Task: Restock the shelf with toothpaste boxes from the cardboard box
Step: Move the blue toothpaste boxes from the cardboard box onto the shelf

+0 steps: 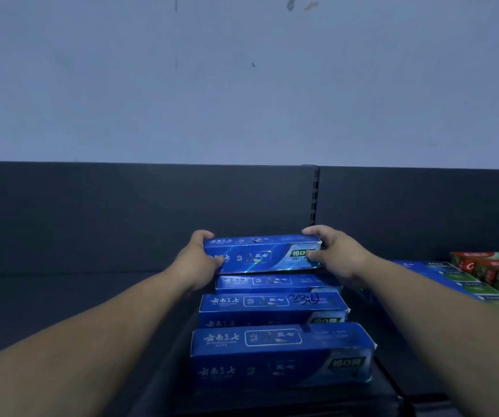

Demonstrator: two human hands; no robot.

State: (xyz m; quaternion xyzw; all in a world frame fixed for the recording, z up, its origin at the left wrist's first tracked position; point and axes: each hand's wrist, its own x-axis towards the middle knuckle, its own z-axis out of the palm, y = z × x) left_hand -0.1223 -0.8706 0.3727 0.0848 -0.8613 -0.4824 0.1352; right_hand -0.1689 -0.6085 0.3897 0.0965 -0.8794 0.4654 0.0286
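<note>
- Toothpaste box (261,254): long glossy blue carton, ends gripped by left hand (195,261) and right hand (337,255), fingers curled round.
- Three matching cartons (272,308) on matte dark shelf (46,290).

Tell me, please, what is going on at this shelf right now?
A person grips a blue toothpaste box by both ends, the left hand on its left end and the right hand on its right, behind a row of three matching boxes on the dark shelf. More boxes lie further right.
</note>
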